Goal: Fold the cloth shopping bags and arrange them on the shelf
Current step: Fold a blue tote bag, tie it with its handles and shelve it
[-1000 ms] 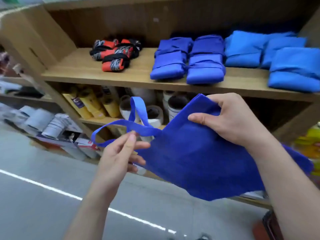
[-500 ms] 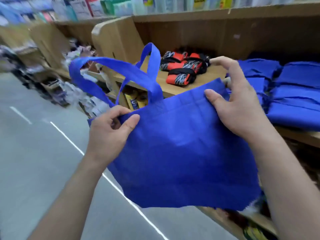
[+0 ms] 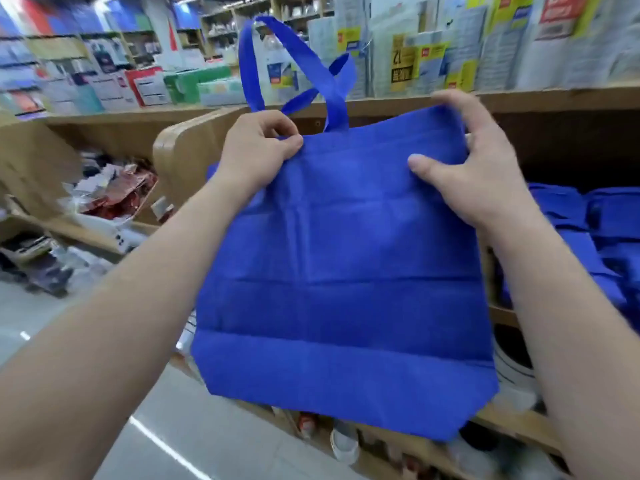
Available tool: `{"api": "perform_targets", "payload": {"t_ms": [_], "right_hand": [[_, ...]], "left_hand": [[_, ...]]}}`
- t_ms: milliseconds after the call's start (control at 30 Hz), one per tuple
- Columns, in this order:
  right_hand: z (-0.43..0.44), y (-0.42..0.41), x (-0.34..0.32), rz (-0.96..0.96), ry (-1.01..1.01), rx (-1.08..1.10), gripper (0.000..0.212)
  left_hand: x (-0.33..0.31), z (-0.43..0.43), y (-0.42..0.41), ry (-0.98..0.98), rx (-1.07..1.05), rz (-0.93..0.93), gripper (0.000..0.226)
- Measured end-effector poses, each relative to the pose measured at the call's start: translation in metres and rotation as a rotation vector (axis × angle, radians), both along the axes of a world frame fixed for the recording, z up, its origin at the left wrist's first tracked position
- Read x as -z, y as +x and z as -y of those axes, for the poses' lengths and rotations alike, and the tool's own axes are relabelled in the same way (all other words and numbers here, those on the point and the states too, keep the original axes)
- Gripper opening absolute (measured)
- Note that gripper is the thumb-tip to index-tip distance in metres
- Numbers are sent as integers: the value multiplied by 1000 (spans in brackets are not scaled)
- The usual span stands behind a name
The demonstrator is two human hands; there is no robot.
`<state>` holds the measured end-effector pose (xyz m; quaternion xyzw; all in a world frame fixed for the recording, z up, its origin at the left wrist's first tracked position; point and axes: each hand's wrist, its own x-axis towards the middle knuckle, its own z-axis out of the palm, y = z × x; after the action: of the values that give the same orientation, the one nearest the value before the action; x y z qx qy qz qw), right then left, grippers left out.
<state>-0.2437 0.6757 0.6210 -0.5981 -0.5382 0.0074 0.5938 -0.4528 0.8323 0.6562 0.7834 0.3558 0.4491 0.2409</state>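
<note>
A blue cloth shopping bag [image 3: 346, 271] hangs flat and upright in front of me, its two handles [image 3: 294, 67] standing up above the top edge. My left hand [image 3: 258, 147] pinches the bag's top left corner. My right hand [image 3: 464, 168] grips the top right corner, thumb on the front and fingers over the edge. Several folded blue bags [image 3: 595, 244] lie on the wooden shelf [image 3: 554, 98] at the right, partly hidden behind my right forearm.
The shelf's rounded wooden side panel [image 3: 187, 157] stands just behind the bag. Packaged goods [image 3: 107, 199] lie on a lower shelf to the left. Boxes and paper packs [image 3: 433, 46] line the top shelf. Grey floor [image 3: 145, 441] with a white line lies below.
Both hands have lifted the bag higher and spread it flat by its top corners. The view has tilted upward; the orange items on the shelf are hidden from view.
</note>
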Motion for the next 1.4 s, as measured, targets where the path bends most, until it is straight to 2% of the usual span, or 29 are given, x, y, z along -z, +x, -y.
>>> {"api": "perform_targets", "payload": {"t_ms": [67, 133, 200, 233, 333, 433, 467, 533, 567, 600, 633, 700, 767, 833, 900, 967, 1000, 1067, 1133, 1167, 1233, 1267, 1333, 1400], "right_hand": [[-18, 6, 4, 40, -78, 66, 39], [-40, 9, 10, -38, -67, 230, 30], [-59, 12, 12, -90, -69, 390, 28], [-66, 15, 12, -100, -79, 451, 28], [-76, 26, 6, -114, -42, 565, 28], [-81, 25, 4, -20, -35, 641, 29], [-83, 24, 7, 33, -83, 655, 33], [-84, 15, 11, 137, -324, 739, 53], [-79, 6, 11, 203, -449, 816, 66], [-71, -6, 9, 282, -491, 844, 75], [-59, -19, 9, 344, -463, 765, 79], [-28, -48, 17, 374, -480, 365, 88], [0, -76, 38, 466, -781, 25, 102], [16, -87, 62, 675, -1066, -7, 109], [22, -84, 80, 847, -1115, 135, 96], [24, -78, 83, 856, -1023, 205, 76], [26, -76, 83, 795, -952, 204, 72], [33, -70, 85, 584, -784, 177, 56], [39, -66, 88, 353, -592, 139, 23], [39, -66, 88, 248, -522, 128, 20], [38, -67, 87, 39, -423, 139, 15], [36, -68, 87, -43, -385, 154, 13], [33, -67, 89, -159, -327, 210, 16], [31, -63, 94, -197, -291, 326, 18]], "left_hand": [[4, -32, 19, -3, 27, -36, 19], [9, -59, 31, 9, 73, -53, 10], [19, -72, 31, 56, 195, -117, 40], [25, -73, 25, 99, 303, -174, 47], [59, -72, -5, 206, 632, -478, 39], [98, -74, -33, 253, 727, -796, 54], [108, -74, -38, 242, 731, -882, 60], [120, -77, -40, 224, 697, -1043, 69], [124, -78, -41, 217, 676, -1088, 70], [126, -77, -41, 209, 666, -1106, 71], [128, -75, -41, 192, 661, -1113, 74], [129, -71, -42, 180, 667, -1126, 84], [126, -69, -44, 161, 689, -1144, 96], [120, -68, -50, 136, 746, -1164, 106], [115, -70, -59, 173, 787, -1187, 112], [114, -75, -69, 210, 794, -1115, 104], [114, -80, -76, 191, 789, -1028, 93], [109, -91, -93, 95, 753, -844, 72], [106, -105, -112, -47, 670, -715, 62], [103, -109, -120, -128, 629, -656, 53], [101, -118, -128, -238, 556, -516, 15], [101, -121, -129, -251, 512, -453, 10], [105, -121, -126, -220, 383, -354, 14], [113, -118, -119, -95, 195, -312, 23]]}}
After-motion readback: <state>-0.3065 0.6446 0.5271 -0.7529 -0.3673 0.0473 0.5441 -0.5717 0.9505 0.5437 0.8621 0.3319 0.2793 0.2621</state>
